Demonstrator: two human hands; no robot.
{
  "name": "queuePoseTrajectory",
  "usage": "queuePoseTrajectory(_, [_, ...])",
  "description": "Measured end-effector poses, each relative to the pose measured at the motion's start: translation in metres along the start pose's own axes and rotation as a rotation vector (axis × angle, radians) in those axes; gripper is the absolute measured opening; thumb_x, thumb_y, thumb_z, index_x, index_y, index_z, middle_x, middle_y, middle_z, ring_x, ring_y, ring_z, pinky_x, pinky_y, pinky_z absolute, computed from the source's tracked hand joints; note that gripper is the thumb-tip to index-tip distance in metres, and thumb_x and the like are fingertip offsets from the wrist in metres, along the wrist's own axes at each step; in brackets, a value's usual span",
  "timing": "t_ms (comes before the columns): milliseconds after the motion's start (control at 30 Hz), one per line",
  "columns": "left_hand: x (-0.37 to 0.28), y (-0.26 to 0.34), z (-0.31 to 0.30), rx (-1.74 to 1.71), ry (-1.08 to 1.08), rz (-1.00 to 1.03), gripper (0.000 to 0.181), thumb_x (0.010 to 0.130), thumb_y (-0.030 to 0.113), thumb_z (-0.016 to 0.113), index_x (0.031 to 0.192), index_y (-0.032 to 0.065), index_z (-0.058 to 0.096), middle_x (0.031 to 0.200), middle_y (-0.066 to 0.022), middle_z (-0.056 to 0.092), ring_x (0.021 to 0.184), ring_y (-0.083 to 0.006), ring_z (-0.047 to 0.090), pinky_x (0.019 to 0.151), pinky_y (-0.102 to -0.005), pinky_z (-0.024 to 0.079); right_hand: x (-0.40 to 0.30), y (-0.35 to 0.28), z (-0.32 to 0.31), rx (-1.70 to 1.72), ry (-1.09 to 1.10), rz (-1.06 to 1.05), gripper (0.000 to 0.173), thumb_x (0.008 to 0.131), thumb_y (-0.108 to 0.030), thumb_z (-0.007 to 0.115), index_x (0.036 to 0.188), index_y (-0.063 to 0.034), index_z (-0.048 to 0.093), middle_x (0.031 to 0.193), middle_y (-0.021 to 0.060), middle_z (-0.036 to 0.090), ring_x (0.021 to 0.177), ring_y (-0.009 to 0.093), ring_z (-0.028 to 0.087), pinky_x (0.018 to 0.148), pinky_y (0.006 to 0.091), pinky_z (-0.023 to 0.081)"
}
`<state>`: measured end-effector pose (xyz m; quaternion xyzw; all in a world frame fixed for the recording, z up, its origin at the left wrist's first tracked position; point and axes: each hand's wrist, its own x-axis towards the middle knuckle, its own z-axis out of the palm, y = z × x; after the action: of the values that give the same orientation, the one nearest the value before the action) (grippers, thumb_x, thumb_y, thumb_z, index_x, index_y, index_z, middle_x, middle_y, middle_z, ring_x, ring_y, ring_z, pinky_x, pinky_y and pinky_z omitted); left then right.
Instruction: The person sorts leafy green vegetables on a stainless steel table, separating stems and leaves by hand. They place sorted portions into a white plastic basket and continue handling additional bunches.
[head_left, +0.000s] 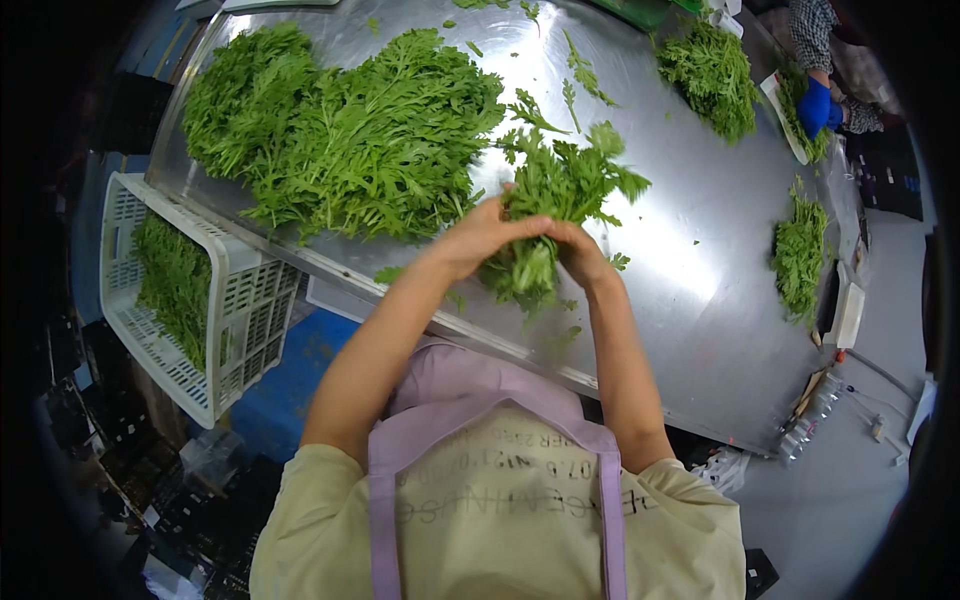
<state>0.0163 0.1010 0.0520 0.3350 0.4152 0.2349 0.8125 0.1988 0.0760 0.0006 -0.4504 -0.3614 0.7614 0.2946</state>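
Note:
Both my hands hold a bunch of leafy greens (559, 176) above the steel table, close to its near edge. My left hand (484, 229) grips the bunch from the left and my right hand (581, 247) from the right, the thumbs meeting across its middle. Leaves spread out beyond the hands, and the blurred lower part of the bunch hangs towards me. Left of my hands lies a large heap of the same greens (360, 142). Loose sprigs (581, 71) are scattered on the metal behind the bunch, and a few leaves lie near the front edge.
A white plastic crate (251, 300) with greens stands beyond the table's (675, 337) left front edge. Two smaller bunches (709, 79) (801, 259) rest on the right. At the far right, a co-worker's blue-gloved hand (814, 109) touches greens beside a pale tray (784, 116).

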Motion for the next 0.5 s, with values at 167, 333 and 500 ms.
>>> queuePoseTrajectory(167, [0.022,0.015,-0.013,-0.159,-0.017,-0.158,0.036,0.078,0.024,0.071,0.103,-0.0003,0.06,0.09,-0.0078,0.065,0.08,-0.017,0.062,0.074,-0.0304,0.051,0.012,-0.015,-0.015,0.0,0.118,0.109,0.078,0.086,-0.057,0.044,0.132,0.0053,0.035,0.128,0.0196,0.046,0.117,0.03,0.046,0.101,0.0404,0.033])
queuePoseTrajectory(333, [0.053,-0.015,-0.014,-0.378,0.109,-0.131,0.034,0.08,0.02,0.068,0.105,-0.0006,0.058,0.095,-0.0106,0.064,0.09,-0.0197,0.062,0.082,-0.0334,0.051,-0.014,0.014,0.002,0.085,0.081,0.099,0.058,0.085,-0.037,0.062,0.121,0.0038,0.043,0.103,0.0115,0.058,0.082,0.016,0.06,0.073,0.0269,0.051])
queuePoseTrajectory(500, [0.069,-0.026,-0.015,-0.573,0.093,-0.16,0.032,0.079,0.017,0.067,0.103,0.0002,0.056,0.095,-0.0108,0.061,0.092,-0.0253,0.061,0.08,-0.0407,0.052,-0.036,0.025,-0.001,-0.172,0.272,0.161,0.033,0.086,-0.035,0.062,0.079,-0.0021,0.06,0.066,0.0004,0.057,0.06,0.006,0.049,0.055,0.0236,0.039])
